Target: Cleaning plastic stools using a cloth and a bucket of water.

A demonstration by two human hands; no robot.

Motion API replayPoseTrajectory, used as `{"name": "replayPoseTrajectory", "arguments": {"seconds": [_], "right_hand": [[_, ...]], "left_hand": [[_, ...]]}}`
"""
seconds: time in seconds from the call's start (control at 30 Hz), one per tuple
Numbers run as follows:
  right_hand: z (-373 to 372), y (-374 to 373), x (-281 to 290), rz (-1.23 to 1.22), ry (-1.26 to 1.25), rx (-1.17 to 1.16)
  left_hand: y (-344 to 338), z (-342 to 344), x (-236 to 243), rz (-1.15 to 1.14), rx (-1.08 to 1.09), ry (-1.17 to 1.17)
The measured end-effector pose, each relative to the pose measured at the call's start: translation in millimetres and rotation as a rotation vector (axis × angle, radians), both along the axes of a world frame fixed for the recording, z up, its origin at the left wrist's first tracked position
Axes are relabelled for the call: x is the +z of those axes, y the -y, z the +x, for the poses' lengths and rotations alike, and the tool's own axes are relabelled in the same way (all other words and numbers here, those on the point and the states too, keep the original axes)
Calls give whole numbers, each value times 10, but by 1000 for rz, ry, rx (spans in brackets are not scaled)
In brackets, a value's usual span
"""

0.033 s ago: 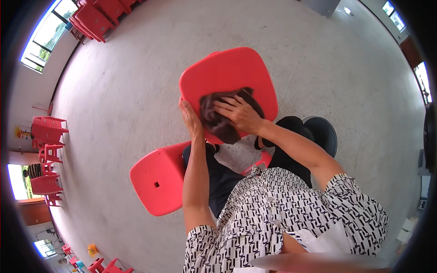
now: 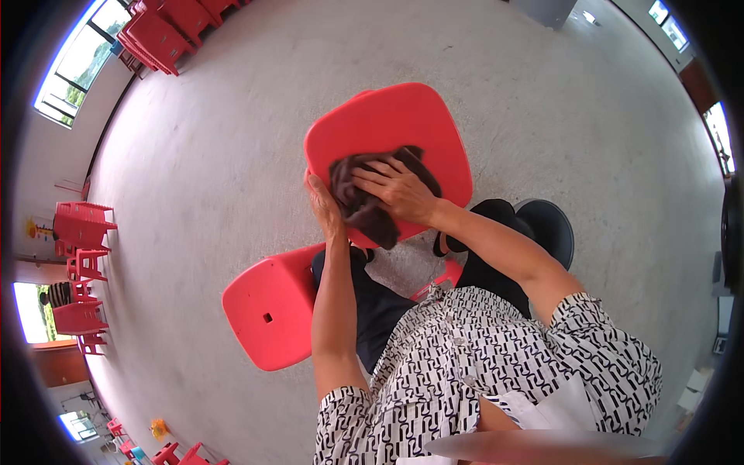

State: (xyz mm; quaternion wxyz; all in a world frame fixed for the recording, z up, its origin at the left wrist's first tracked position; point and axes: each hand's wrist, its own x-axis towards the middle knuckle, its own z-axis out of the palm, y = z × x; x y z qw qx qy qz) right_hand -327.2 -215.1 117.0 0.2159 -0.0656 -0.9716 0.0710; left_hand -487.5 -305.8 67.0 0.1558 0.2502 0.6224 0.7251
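Note:
A red plastic seat panel (image 2: 407,116) tilts up in front of my body. My left hand (image 2: 325,203) has its fingers curled round the panel's left edge. My right hand (image 2: 394,188) lies on a crumpled dark brown cloth (image 2: 376,221), pressing it to the red surface with fingers stretched out. Below at the left is another red seat (image 2: 260,318) with a small square hole, beside my dark-trousered leg. A black rounded object (image 2: 550,225) shows behind my right leg.
Stacked red chairs (image 2: 155,39) stand at the upper left, with more red chairs and stools (image 2: 81,225) along the left wall. A grey box-like object (image 2: 542,9) is at the far top. Pale concrete floor (image 2: 604,132) surrounds me.
My right hand and the brown cloth have shifted slightly to the left on the red panel. My left hand stays at the panel's edge, very slightly lower.

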Motion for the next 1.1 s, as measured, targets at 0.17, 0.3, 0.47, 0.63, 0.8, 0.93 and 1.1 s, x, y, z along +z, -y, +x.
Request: {"name": "replayPoseTrajectory", "arguments": {"seconds": [0.17, 0.3, 0.47, 0.63, 0.8, 0.93, 1.1], "right_hand": [[-428, -409, 130, 191, -106, 56], [-518, -561, 448, 174, -180, 55], [-366, -1024, 588, 235, -231, -161], [149, -1217, 775, -64, -74, -432], [664, -980, 123, -140, -249, -527], [1121, -314, -320, 10, -47, -471], [1124, 286, -531, 128, 105, -309]], "left_hand": [[-20, 182, -188, -11, -36, -93], [17, 163, -199, -163, 63, -209], [-16, 245, -112, -119, 90, -175], [0, 314, 8, -137, 53, -14], [26, 248, -82, -177, 51, -25], [86, 125, -269, -157, 108, -179], [123, 57, -282, -170, 86, -72]]}}
